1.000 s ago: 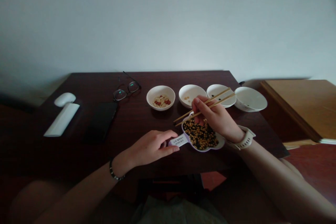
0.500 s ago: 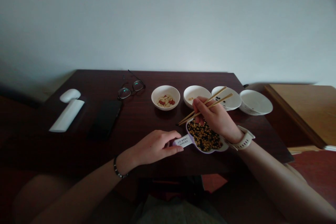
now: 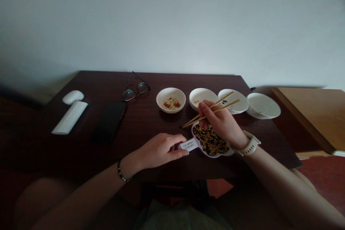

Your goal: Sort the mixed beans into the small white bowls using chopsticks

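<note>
My left hand (image 3: 163, 151) is closed on the short labelled handle of a shallow white dish with a purple rim (image 3: 215, 156). Mixed black and yellow beans (image 3: 210, 140) fill the dish. Above its far edge, my right hand (image 3: 219, 120) grips a pair of wooden chopsticks (image 3: 194, 119), tips pointing left. A small dark bean (image 3: 180, 127) is at the tips, over the table just beyond the handle; whether it is pinched or lying there I cannot tell. My right wrist and palm hide part of the dish.
Behind stand a white bowl of peanuts (image 3: 171, 93), a bowl with a few pale pieces (image 3: 203, 93), one with dark beans (image 3: 242, 106), and another white bowl (image 3: 264, 106). Glasses (image 3: 129, 95), a dark flat object (image 3: 109, 122) and a white device (image 3: 70, 118) lie left.
Both hands stay nearly where they were. The chopstick tips have shifted very slightly left with the dark bean still beside them; the whole view has moved a little.
</note>
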`<state>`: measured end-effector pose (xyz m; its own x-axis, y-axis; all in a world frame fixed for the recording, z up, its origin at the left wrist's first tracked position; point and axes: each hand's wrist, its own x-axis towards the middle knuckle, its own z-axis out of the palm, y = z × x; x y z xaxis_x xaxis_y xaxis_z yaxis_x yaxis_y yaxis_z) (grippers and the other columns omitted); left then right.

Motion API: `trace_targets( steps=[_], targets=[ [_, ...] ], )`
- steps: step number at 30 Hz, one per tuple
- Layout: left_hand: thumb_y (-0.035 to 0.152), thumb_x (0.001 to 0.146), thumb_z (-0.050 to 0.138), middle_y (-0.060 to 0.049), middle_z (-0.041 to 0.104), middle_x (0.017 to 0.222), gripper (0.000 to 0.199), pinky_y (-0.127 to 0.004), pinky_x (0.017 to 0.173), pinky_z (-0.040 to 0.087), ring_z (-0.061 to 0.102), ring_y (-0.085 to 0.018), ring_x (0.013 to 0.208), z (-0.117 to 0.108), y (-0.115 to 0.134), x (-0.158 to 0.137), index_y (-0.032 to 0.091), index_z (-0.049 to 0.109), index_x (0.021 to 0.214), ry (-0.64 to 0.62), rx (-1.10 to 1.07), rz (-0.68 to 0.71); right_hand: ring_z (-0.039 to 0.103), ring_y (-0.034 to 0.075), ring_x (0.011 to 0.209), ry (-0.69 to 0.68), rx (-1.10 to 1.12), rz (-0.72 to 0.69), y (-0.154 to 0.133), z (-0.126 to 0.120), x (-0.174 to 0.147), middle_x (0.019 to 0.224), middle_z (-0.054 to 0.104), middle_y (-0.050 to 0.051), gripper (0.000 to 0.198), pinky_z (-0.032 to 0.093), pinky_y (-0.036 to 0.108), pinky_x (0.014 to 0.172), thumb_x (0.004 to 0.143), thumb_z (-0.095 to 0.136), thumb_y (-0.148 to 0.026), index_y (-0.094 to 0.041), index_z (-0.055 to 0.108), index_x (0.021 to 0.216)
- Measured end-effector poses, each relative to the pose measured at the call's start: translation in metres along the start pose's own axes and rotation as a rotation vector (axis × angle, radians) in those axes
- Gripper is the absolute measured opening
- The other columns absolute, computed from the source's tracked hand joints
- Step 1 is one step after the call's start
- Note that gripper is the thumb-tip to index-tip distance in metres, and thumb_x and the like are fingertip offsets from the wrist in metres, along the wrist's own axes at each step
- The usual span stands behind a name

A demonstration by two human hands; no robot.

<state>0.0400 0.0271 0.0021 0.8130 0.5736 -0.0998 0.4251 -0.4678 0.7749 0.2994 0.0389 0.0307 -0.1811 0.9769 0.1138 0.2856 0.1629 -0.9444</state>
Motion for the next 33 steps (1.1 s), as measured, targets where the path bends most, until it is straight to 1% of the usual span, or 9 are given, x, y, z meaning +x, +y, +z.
trace_targets(
  steps=[6, 12, 18, 21, 23, 25, 28, 30, 33],
  targets=[
    [0.046, 0.109, 0.066, -0.003, 0.076, 0.094, 0.030, -0.025, 0.072, 0.045, 0.070, -0.018, 0.080, -0.001, 0.001, 0.000, 0.019, 0.073, 0.119, 0.005, -0.013, 0.013, 0.059, 0.014, 0.051, -0.019, 0.018, -0.009, -0.001, 0.001, -0.001, 0.062, 0.065, 0.000, 0.048, 0.044, 0.028, 0.050, 0.112, 0.050, -0.064, -0.024, 0.059, 0.086],
    [0.046, 0.108, 0.067, -0.002, 0.076, 0.094, 0.028, -0.025, 0.072, 0.045, 0.070, -0.018, 0.080, -0.001, 0.000, 0.000, 0.020, 0.073, 0.118, 0.014, -0.013, 0.013, 0.058, 0.014, 0.053, -0.023, -0.009, -0.042, 0.002, 0.004, 0.000, 0.063, 0.064, -0.001, 0.046, 0.044, 0.028, 0.052, 0.114, 0.047, -0.060, -0.024, 0.058, 0.086],
    [0.046, 0.108, 0.067, -0.002, 0.076, 0.093, 0.028, -0.026, 0.072, 0.045, 0.070, -0.018, 0.080, -0.001, 0.000, 0.000, 0.020, 0.074, 0.117, 0.023, -0.041, 0.019, 0.058, 0.013, 0.051, 0.012, -0.011, -0.029, -0.002, 0.004, -0.001, 0.061, 0.064, -0.001, 0.048, 0.043, 0.027, 0.050, 0.114, 0.049, -0.060, -0.024, 0.057, 0.085],
    [0.043, 0.108, 0.068, -0.002, 0.076, 0.093, 0.026, -0.026, 0.072, 0.044, 0.068, -0.017, 0.079, -0.002, 0.002, -0.001, 0.019, 0.074, 0.118, 0.020, -0.064, 0.008, 0.057, 0.013, 0.051, 0.056, 0.032, -0.024, -0.009, -0.002, -0.004, 0.062, 0.065, 0.000, 0.047, 0.043, 0.027, 0.050, 0.113, 0.051, -0.061, -0.024, 0.058, 0.085],
    [0.040, 0.108, 0.066, -0.001, 0.075, 0.091, 0.024, -0.025, 0.071, 0.044, 0.067, -0.016, 0.078, -0.004, 0.003, -0.001, 0.019, 0.074, 0.116, 0.018, -0.107, -0.011, 0.057, 0.014, 0.052, 0.115, 0.075, -0.015, -0.015, -0.011, -0.007, 0.062, 0.064, 0.000, 0.045, 0.043, 0.027, 0.050, 0.112, 0.054, -0.061, -0.024, 0.060, 0.086],
    [0.039, 0.108, 0.064, -0.001, 0.074, 0.087, 0.022, -0.025, 0.069, 0.044, 0.066, -0.015, 0.075, -0.006, 0.004, -0.002, 0.019, 0.074, 0.112, 0.010, -0.180, -0.056, 0.056, 0.014, 0.052, 0.206, 0.121, -0.009, -0.021, -0.026, -0.011, 0.064, 0.062, 0.000, 0.043, 0.041, 0.027, 0.048, 0.110, 0.057, -0.060, -0.024, 0.061, 0.086],
    [0.040, 0.108, 0.060, 0.000, 0.073, 0.083, 0.024, -0.024, 0.066, 0.047, 0.064, -0.015, 0.071, -0.007, 0.003, -0.002, 0.018, 0.070, 0.108, -0.001, -0.344, -0.150, 0.055, 0.013, 0.054, 0.430, 0.167, -0.053, -0.025, -0.060, -0.019, 0.073, 0.061, 0.002, 0.040, 0.035, 0.028, 0.044, 0.108, 0.064, -0.054, -0.024, 0.063, 0.082],
    [0.043, 0.108, 0.060, -0.001, 0.071, 0.083, 0.026, -0.025, 0.065, 0.049, 0.063, -0.015, 0.071, -0.007, 0.001, -0.001, 0.018, 0.068, 0.107, 0.015, -0.447, -0.198, 0.057, 0.013, 0.056, 0.588, 0.193, -0.084, -0.020, -0.086, -0.023, 0.080, 0.061, 0.004, 0.036, 0.033, 0.030, 0.045, 0.105, 0.071, -0.047, -0.024, 0.063, 0.078],
    [0.045, 0.107, 0.061, 0.000, 0.068, 0.082, 0.028, -0.025, 0.063, 0.049, 0.061, -0.014, 0.068, -0.007, -0.002, 0.001, 0.018, 0.066, 0.115, 0.060, -0.521, -0.222, 0.056, 0.014, 0.054, 0.763, 0.155, -0.117, -0.004, -0.122, -0.028, 0.076, 0.058, 0.005, 0.033, 0.033, 0.034, 0.047, 0.103, 0.074, -0.041, -0.025, 0.065, 0.075]
  ],
)
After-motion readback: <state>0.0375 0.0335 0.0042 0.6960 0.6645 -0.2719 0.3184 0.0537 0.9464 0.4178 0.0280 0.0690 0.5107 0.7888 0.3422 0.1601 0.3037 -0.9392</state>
